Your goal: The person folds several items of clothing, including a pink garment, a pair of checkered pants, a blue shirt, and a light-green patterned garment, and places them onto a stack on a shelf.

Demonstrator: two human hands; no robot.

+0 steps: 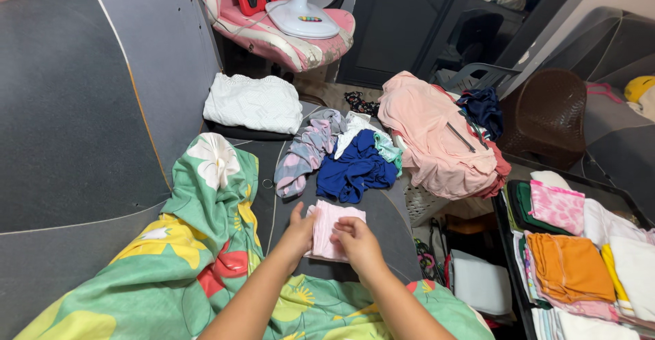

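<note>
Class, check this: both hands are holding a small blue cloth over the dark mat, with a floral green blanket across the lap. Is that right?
Not quite. In the head view the cloth held by the left hand and right hand is pale pink, not blue. The floral green blanket and dark mat are as stated.

No packages, labels, signs or screens show anywhere among the clothes, bedding and furniture here.
</note>
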